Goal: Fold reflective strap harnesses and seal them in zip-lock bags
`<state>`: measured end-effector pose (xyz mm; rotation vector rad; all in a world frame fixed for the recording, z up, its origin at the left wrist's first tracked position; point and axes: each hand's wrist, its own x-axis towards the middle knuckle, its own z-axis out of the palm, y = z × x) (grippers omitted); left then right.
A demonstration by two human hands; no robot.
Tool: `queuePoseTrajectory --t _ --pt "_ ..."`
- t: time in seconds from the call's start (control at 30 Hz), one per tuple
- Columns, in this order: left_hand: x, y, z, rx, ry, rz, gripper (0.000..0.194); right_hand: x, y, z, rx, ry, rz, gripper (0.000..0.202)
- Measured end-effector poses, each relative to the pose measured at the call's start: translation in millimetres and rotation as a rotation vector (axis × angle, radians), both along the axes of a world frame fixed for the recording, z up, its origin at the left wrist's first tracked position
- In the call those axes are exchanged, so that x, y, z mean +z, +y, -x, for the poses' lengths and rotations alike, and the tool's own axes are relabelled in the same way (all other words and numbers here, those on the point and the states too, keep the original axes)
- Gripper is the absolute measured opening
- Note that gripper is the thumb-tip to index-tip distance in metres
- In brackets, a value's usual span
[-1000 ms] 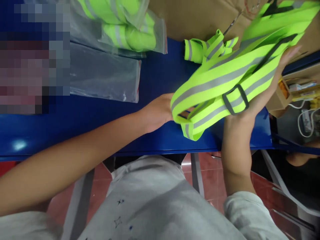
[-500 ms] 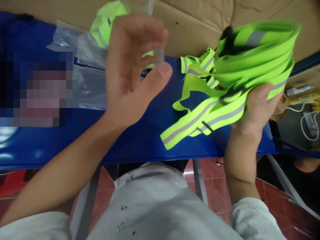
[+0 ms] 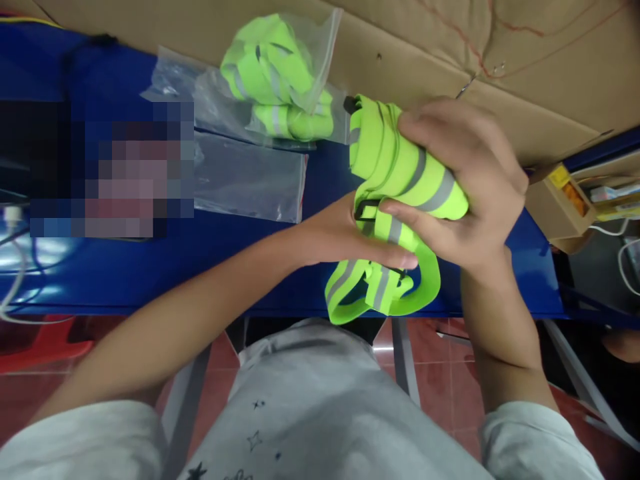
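A folded bundle of neon yellow-green reflective straps point(image 3: 385, 143) with grey stripes is in my right hand point(image 3: 470, 180), fingers over its top and thumb underneath. My left hand point(image 3: 355, 237) is closed on the same straps lower down; its thumb lies across them and its other fingers are hidden behind. A loop of strap point(image 3: 427, 273) hangs below the left thumb, near the table's front edge. A black buckle point(image 3: 367, 211) shows between the two hands.
Clear plastic bags holding more neon straps point(image 3: 273, 63) lie at the back of the blue table point(image 3: 280, 293). A flat clear bag point(image 3: 250, 177) lies in front of them. Cardboard point(image 3: 530, 73) lines the back; a small open box point(image 3: 563, 200) stands at right.
My left hand has come right and down from mid-air and closed on the straps. The right hand has moved left and turned over the bundle, which is now more compact.
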<state>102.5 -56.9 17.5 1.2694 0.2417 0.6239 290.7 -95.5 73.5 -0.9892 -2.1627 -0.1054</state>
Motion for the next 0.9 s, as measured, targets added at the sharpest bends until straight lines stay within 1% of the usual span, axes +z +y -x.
queuePoseTrajectory --t 0.03,0.07,0.13,0.2,0.33,0.4,0.43,0.5,0.57,0.67,0.73,0.77,0.83,0.87,0.9 --pt "-1.9 -5 -4 0.006 -0.023 0.073 0.040 -0.4 -1 0 -0.021 0.005 0.023 0.053" --pt "-3.4 -10 -7 -0.020 -0.032 0.155 0.035 -0.4 -2 1 -0.037 0.019 0.036 0.052" --pt "-5.5 -16 -10 -0.111 -0.010 0.318 0.028 -0.1 -3 0 -0.070 0.068 0.049 0.051" --pt "-7.1 -19 -9 -0.208 0.005 0.441 0.027 0.3 -4 -1 -0.110 0.119 0.053 0.048" --pt "-9.5 -22 -3 -0.489 -0.005 0.547 0.020 2.4 -15 1 -0.159 0.174 0.061 0.050" --pt "-9.6 -23 -1 -0.593 -0.011 0.595 0.018 3.7 -24 4 -0.202 0.216 0.111 0.049" --pt "-9.5 -23 0 -0.624 -0.009 0.604 0.018 3.9 -28 5 -0.235 0.257 0.152 0.046" --pt "-8.9 -19 1 -0.616 0.025 0.550 0.020 3.0 -35 6 -0.280 0.397 0.265 0.038" --pt "-8.3 -12 2 -0.514 0.086 0.398 0.021 0.0 -37 4 -0.267 0.612 0.442 0.030" --pt "-8.1 1 3 -0.329 0.167 0.088 0.021 -6.8 -31 0 -0.149 0.909 0.838 0.036" --pt "-9.3 7 4 -0.265 0.176 -0.086 0.020 -11.7 -24 -2 -0.067 0.994 1.053 0.040" --pt "-10.6 9 4 -0.250 0.175 -0.149 0.019 -14.3 -20 -3 -0.039 1.003 1.120 0.042" --pt "-13.8 11 5 -0.208 0.175 -0.221 0.018 -20.6 -15 -4 -0.041 1.003 1.161 0.045" --pt "-15.4 12 5 -0.174 0.182 -0.235 0.017 -24.5 -13 -4 -0.071 1.005 1.133 0.046" --pt "-16.7 12 5 -0.144 0.187 -0.239 0.018 -29.0 -11 -3 -0.117 1.005 1.066 0.046"
